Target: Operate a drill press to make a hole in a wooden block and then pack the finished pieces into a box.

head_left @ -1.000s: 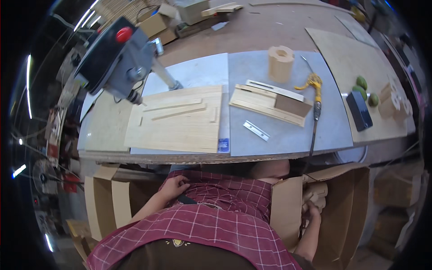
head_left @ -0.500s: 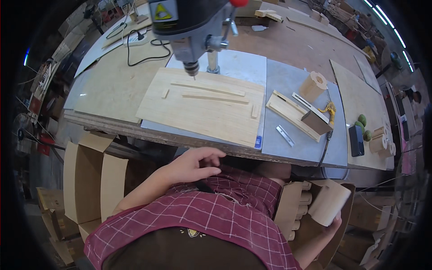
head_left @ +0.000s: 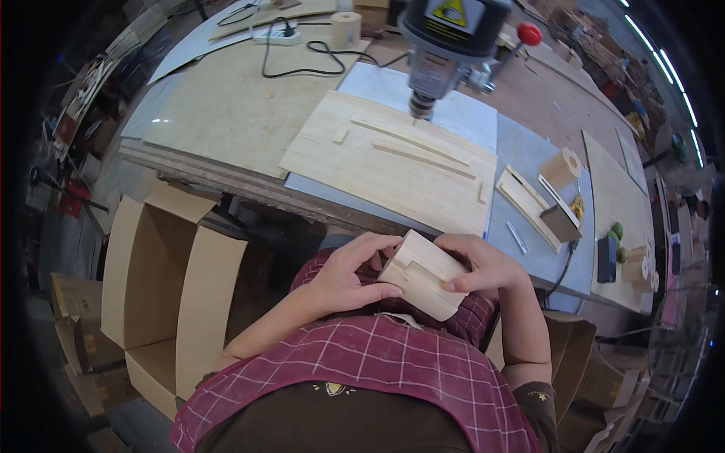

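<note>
Above my lap I hold a pale wooden cylinder (head_left: 427, 281) with a stepped cutout in its side, tilted toward the table edge. My right hand (head_left: 483, 263) grips its right side, with the thumb across the wood. On its left end are the thumb and fingers of my left hand (head_left: 347, 273). Beyond, a drill press (head_left: 447, 60) stands over a flat wooden board (head_left: 321, 155). Thin strips (head_left: 423, 160) and small stop blocks (head_left: 341, 136) lie on that board, below the drill chuck (head_left: 421, 106).
An open cardboard box (head_left: 155, 283) is at my left, another box (head_left: 570, 340) at my right. A wooden jig (head_left: 529, 208), a metal strip (head_left: 517, 237) and a holed cylinder (head_left: 560, 167) lie on the table's right. Beyond are a black phone-like object (head_left: 606, 259) and green fruits (head_left: 617, 229).
My right hand has brought the wooden cylinder from over the right-hand box to my lap. My left hand, empty before, now holds it too. The view has shifted left.
</note>
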`<control>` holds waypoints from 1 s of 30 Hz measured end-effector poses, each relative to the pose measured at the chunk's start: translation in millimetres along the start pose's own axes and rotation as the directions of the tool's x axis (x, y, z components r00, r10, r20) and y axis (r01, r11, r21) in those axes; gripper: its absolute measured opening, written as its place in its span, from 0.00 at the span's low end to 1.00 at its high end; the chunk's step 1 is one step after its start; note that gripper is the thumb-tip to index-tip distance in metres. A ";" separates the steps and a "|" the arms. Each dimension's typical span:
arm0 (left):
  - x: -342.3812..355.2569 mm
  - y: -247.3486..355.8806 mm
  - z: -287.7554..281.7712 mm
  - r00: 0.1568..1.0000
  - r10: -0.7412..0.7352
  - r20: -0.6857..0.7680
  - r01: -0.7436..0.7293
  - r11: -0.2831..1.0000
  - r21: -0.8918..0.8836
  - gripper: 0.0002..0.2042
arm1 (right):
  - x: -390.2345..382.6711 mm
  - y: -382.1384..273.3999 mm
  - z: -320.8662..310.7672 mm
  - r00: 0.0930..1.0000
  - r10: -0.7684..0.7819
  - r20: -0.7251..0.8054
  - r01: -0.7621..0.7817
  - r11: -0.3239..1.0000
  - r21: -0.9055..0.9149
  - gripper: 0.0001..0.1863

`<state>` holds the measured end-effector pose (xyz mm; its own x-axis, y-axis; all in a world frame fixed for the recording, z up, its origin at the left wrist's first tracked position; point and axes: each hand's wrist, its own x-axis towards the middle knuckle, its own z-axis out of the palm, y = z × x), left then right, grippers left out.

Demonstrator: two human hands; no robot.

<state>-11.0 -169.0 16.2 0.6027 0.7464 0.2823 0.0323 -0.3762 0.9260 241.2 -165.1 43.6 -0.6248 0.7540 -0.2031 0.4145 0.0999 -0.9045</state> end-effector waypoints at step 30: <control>-32.9 -20.0 -21.0 0.711 -0.555 -0.432 0.160 0.725 -0.670 0.22 | 63.2 114.9 -72.4 0.688 -0.165 -0.706 -0.323 0.803 -0.502 0.12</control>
<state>-48.2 -174.5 -6.4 0.0658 0.9765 -0.2053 -0.4142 0.2139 0.8847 297.2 -59.1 -46.1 -0.0309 0.9612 0.2742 0.8663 0.1625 -0.4723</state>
